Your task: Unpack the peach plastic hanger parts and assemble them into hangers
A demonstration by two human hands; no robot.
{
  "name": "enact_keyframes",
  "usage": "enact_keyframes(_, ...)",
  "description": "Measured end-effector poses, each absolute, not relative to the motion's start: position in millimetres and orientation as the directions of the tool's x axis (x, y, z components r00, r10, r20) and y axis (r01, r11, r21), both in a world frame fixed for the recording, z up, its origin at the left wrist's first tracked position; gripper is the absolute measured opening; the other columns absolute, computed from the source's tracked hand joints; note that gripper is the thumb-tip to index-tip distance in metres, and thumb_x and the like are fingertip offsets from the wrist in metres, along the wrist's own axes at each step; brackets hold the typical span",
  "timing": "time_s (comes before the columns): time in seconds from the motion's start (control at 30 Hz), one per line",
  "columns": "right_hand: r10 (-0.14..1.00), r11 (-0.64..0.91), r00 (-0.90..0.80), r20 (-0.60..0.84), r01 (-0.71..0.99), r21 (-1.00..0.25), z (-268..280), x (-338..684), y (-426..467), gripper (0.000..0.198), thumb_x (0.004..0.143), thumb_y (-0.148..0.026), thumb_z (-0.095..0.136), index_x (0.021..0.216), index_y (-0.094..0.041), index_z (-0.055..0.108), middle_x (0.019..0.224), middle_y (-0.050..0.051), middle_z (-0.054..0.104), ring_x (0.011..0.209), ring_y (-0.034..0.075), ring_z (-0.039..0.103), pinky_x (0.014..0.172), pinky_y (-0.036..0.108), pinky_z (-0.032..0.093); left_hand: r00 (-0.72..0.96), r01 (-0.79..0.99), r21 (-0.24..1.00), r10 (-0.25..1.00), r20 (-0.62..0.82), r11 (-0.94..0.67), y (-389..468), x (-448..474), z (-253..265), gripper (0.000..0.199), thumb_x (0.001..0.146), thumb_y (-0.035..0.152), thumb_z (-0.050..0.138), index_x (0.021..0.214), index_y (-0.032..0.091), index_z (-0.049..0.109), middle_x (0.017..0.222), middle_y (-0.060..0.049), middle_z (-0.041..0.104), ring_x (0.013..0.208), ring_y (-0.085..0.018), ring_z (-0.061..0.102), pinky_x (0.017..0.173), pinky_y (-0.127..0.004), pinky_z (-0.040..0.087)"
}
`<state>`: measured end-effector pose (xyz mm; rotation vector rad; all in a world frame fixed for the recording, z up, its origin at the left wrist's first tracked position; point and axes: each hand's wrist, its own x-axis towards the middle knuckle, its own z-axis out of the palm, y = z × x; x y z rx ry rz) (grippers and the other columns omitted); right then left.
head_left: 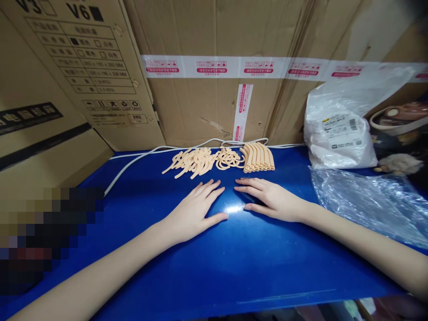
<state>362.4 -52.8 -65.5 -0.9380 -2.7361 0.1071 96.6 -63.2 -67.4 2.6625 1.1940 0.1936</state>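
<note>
Pictured with left hand (190, 215) and right hand (276, 199) spread flat, gripping nothing, before curved cream pieces (258, 157) at the back of the blue table (214, 272), probably light, best pinched mid-length, though too distant to gauge stiffness.

Soft light seems to fall from above onto the blue worktop (214, 267), leaving a white glare (234, 208) between my left hand (187, 216) and my right hand (279, 200). Toward the back left the blue dims, and faint shadows edge my palms. Near the right edge, a clear plastic sheet (364, 200) throws scattered glints. Both hands look fairly sharp, while small print on the carton (75, 26) smears and clutter (354, 308) below the front edge is murky. Wide-angle distortion stretches my forearms (127, 256); a pixelated patch (50, 240) hides the left edge.
</note>
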Motion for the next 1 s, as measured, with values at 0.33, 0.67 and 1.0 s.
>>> enact_keyframes(0.33, 0.775, 0.548, -0.402, 0.488, 0.812, -0.202, -27.3, 378.9, -30.0, 0.033, 0.095, -0.041, 0.046, 0.115, -0.019, 0.059, 0.108, 0.010, 0.068, 0.101, 0.025, 0.063, 0.085, 0.039, 0.049, 0.652, 0.724, 0.254, 0.756, 0.050, -0.641, -64.3, 98.0, -64.6, 0.069, 0.093, 0.062, 0.040, 0.145, 0.017, 0.038, 0.156, -0.014, 0.031, 0.145, -0.030, 0.024, 0.117, -0.053, 0.022)
enact_keyframes(0.67, 0.971, -0.028, 0.076, 0.225, 0.977, -0.209, -30.5, 407.8, 37.1, 0.049, 0.089, -0.051, 0.046, 0.125, -0.018, 0.052, 0.096, 0.012, 0.071, 0.089, 0.031, 0.066, 0.068, 0.035, 0.045, 0.655, 0.717, 0.261, 0.753, 0.067, -0.647, -62.4, 97.8, -66.6, 0.069, 0.092, 0.063, 0.039, 0.144, 0.017, 0.040, 0.155, -0.014, 0.032, 0.144, -0.031, 0.026, 0.117, -0.054, 0.023)
enact_keyframes(1.0, 0.972, -0.139, 0.184, 0.143, 0.951, -0.275, -45.7, 411.0, 55.3, 0.075, 0.080, -0.074, 0.046, 0.125, -0.015, 0.052, 0.104, 0.017, 0.070, 0.100, 0.037, 0.064, 0.074, 0.041, 0.047, 0.657, 0.717, 0.251, 0.751, 0.069, -0.650, -61.4, 97.8, -67.5, 0.069, 0.092, 0.064, 0.038, 0.144, 0.017, 0.040, 0.155, -0.013, 0.033, 0.144, -0.031, 0.026, 0.116, -0.054, 0.025)
